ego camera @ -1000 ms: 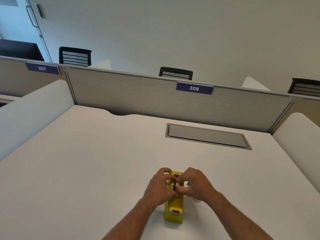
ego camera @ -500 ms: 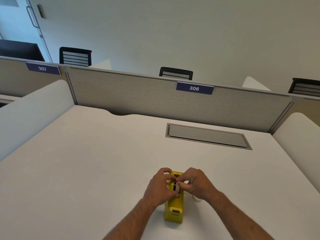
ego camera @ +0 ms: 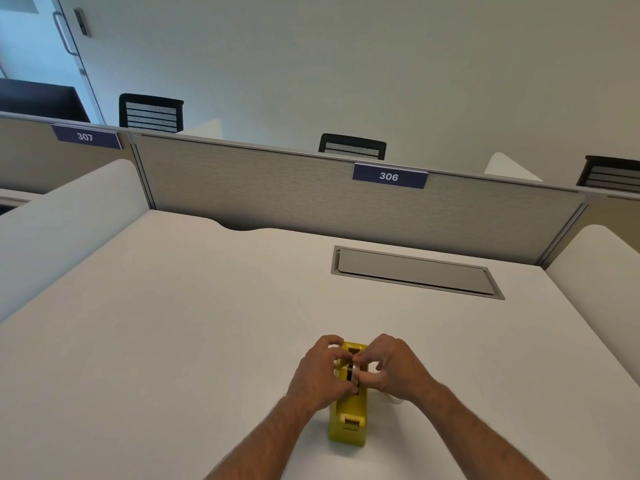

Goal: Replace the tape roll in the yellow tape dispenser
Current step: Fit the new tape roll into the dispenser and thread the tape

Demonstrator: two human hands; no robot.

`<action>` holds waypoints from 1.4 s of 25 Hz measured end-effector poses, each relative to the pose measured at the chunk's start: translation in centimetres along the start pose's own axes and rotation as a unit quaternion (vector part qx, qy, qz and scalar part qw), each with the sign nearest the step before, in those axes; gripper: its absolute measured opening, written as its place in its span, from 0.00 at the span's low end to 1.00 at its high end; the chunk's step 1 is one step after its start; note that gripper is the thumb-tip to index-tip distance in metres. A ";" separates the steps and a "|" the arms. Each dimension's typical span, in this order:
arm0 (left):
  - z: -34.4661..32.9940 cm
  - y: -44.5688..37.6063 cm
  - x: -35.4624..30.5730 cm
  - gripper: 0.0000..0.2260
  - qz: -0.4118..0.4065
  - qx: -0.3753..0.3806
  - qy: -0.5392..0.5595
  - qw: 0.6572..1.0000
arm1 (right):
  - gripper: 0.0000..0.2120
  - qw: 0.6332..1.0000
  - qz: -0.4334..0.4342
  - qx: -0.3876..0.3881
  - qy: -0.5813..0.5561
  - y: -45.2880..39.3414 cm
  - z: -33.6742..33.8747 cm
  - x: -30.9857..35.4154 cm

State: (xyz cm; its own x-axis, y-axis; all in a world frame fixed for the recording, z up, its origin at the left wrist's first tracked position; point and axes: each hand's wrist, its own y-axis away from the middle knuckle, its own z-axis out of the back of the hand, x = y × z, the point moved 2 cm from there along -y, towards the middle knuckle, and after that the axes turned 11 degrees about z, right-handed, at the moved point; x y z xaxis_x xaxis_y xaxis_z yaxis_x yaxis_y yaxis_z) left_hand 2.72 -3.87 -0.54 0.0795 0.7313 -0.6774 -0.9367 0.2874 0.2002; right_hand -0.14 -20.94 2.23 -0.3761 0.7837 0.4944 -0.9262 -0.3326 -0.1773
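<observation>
The yellow tape dispenser [ego camera: 348, 419] stands on the white desk [ego camera: 194, 323] at about six o'clock from the desk's middle, close to me, its long axis running from twelve to six with the cutter end toward me. My left hand [ego camera: 320, 374] wraps the dispenser's nine o'clock side, fingers curled over the far top edge and thumb down on the near flank, so it grips the body. My right hand [ego camera: 393, 370] comes in from three o'clock with fingers bent, thumb and forefinger pinching the tape roll [ego camera: 354, 373] that sits in the dispenser's open slot (only a dark sliver of the roll and a pale strip show between my fingertips, so I cannot tell how deep it is seated). A small pale object [ego camera: 396, 399] peeks out under my right wrist, too hidden to identify. At one o'clock from the dispenser, well apart, a grey cable hatch [ego camera: 415, 273] lies flush in the desk. Beyond it rises the grey partition [ego camera: 259, 188] with a blue label reading 306 [ego camera: 389, 176], and black chair backs [ego camera: 352, 147] show above it.
</observation>
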 end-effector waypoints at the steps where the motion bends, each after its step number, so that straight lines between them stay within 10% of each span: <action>1: 0.0 0.0 0.0 0.26 -0.001 0.001 0.002 1.000 | 0.12 1.000 -0.001 -0.001 0.000 0.1 -0.1 0.1; 35: 0.2 0.2 -0.1 0.25 -0.017 0.001 0.006 1.000 | 0.17 0.998 0.011 0.038 0.051 -0.3 0.0 0.4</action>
State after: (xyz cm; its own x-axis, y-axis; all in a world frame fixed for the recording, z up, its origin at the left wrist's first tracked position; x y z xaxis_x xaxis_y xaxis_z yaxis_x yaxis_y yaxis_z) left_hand 2.64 -3.76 -0.26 0.1067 0.7133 -0.6926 -0.9331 0.3124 0.1780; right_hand -0.02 -20.53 2.53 -0.3998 0.8245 0.4005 -0.9149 -0.3856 -0.1197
